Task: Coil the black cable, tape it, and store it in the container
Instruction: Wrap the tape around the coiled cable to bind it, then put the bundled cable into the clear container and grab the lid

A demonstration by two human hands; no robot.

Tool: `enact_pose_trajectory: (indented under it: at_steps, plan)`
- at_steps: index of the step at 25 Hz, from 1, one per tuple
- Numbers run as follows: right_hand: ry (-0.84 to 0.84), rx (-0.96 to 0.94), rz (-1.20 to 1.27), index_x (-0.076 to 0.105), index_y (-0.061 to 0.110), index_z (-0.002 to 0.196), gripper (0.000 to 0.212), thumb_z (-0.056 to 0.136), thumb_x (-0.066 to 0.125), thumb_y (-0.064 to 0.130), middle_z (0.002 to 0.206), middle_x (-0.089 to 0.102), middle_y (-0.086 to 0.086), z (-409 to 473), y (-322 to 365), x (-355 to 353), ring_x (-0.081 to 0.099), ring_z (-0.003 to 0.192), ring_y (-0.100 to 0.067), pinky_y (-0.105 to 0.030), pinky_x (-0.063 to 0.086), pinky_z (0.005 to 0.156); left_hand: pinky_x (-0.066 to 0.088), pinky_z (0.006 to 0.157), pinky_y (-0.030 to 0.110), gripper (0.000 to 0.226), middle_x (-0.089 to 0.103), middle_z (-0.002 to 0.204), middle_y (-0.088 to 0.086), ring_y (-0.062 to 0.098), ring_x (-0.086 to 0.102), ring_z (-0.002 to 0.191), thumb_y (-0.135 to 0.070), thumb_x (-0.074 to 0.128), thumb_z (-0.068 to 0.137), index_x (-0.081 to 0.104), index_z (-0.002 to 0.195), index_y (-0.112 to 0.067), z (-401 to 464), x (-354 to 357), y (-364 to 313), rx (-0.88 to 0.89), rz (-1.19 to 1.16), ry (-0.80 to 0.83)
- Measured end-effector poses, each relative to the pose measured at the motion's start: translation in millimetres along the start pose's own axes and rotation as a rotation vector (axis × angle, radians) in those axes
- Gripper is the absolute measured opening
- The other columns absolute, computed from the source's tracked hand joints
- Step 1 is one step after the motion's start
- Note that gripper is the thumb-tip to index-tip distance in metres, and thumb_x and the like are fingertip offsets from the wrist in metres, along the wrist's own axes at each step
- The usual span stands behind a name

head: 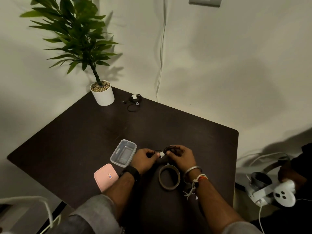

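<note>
A coiled black cable (170, 148) hangs between my two hands above the dark table (84, 132). A small piece of white tape (161, 154) sits on the bundle. My left hand (146, 158) pinches the cable and tape at the left. My right hand (179, 156) grips the coil from the right. The roll of tape (169, 179) lies flat on the table just below my hands. The clear plastic container (123, 153) stands open and empty to the left of my left hand.
A pink lid (105, 176) lies near the container's front. Another taped black cable (134, 102) rests at the far edge beside a potted plant (102, 92). A white headset and controller (276, 190) lie off the table to the right.
</note>
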State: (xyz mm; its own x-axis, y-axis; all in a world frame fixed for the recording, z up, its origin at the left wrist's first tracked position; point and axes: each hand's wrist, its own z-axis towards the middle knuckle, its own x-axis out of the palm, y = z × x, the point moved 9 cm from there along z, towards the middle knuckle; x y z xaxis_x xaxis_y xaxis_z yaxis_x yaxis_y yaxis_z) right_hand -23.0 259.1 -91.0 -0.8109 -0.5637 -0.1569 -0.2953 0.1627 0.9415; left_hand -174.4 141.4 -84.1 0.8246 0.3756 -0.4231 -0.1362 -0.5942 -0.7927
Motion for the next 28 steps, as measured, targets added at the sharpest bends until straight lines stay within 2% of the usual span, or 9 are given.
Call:
enact_pose_trajectory:
  at_steps: [3,7,10,12,15,18,22,25,28]
  plan:
    - [-0.011,0.060,-0.158,0.073,0.025,0.103,0.023,0.081,0.081,0.020,0.093,0.076,0.008,17,-6,9,0.072,0.091,-0.009,-0.019,0.057,0.071,0.059,0.087,0.036,0.027,0.073,0.095,-0.006,0.013,0.070,0.088,-0.042,0.074,0.087,0.073,0.107,-0.023,12,-5,14,-0.003,0.073,-0.097]
    - [-0.046,0.009,-0.375,0.067,0.026,0.116,0.037,0.082,0.080,0.023,0.107,0.073,0.004,27,3,19,0.068,0.103,-0.013,-0.020,0.051,0.086,0.054,0.084,0.027,0.041,0.073,0.102,-0.007,0.008,0.067,0.093,-0.049,0.076,0.082,0.071,0.113,-0.023,22,-11,13,0.059,0.217,-0.209]
    - [-0.022,-0.148,-0.627,0.054,0.027,0.136,0.058,0.083,0.077,0.022,0.132,0.059,-0.005,24,22,23,0.058,0.118,-0.023,-0.035,0.050,0.099,0.051,0.089,0.023,0.048,0.073,0.117,-0.006,0.010,0.068,0.105,-0.047,0.075,0.083,0.067,0.124,-0.023,22,-13,4,0.153,0.303,-0.218]
    - [-0.044,-0.320,-0.832,0.054,0.029,0.136,0.053,0.087,0.073,0.023,0.137,0.052,-0.004,16,39,25,0.051,0.122,-0.026,-0.041,0.050,0.099,0.050,0.095,0.027,0.051,0.070,0.124,-0.006,0.012,0.066,0.111,-0.043,0.073,0.085,0.063,0.131,-0.025,18,-13,1,0.203,0.366,-0.209]
    - [0.106,-0.510,-1.138,0.064,0.027,0.127,0.032,0.095,0.061,0.028,0.127,0.060,0.000,8,46,48,0.048,0.118,-0.024,-0.035,0.049,0.091,0.050,0.097,0.031,0.046,0.068,0.124,-0.006,0.013,0.063,0.111,-0.040,0.071,0.085,0.063,0.129,-0.030,12,-9,3,0.263,0.417,-0.194]
    - [0.251,-0.544,-1.306,0.063,0.032,0.129,0.032,0.099,0.051,0.034,0.125,0.063,0.005,7,37,63,0.047,0.114,-0.022,-0.034,0.048,0.086,0.052,0.090,0.029,0.035,0.070,0.115,-0.009,0.010,0.064,0.103,-0.040,0.068,0.086,0.065,0.121,-0.035,7,-4,1,0.297,0.438,-0.160]
    - [0.268,-0.526,-1.322,0.063,0.037,0.129,0.033,0.100,0.050,0.030,0.122,0.065,0.007,8,33,68,0.049,0.111,-0.022,-0.034,0.045,0.081,0.052,0.082,0.029,0.027,0.073,0.106,-0.008,0.013,0.067,0.097,-0.041,0.064,0.088,0.069,0.114,-0.034,10,-6,-2,0.300,0.474,-0.191]
    - [0.269,-0.458,-1.371,0.069,0.025,0.117,0.026,0.100,0.050,0.027,0.114,0.066,0.000,18,31,71,0.051,0.112,-0.025,-0.035,0.046,0.083,0.048,0.075,0.025,0.021,0.073,0.100,-0.010,0.010,0.067,0.092,-0.040,0.063,0.090,0.071,0.108,-0.033,14,-6,-3,0.288,0.507,-0.181]
    - [0.260,-0.448,-1.426,0.070,0.016,0.108,0.024,0.100,0.049,0.025,0.111,0.068,-0.004,26,39,76,0.053,0.113,-0.027,-0.037,0.047,0.086,0.056,0.078,0.034,0.017,0.073,0.097,-0.006,0.015,0.068,0.090,-0.037,0.062,0.091,0.071,0.104,-0.030,16,-3,-4,0.276,0.540,-0.154]
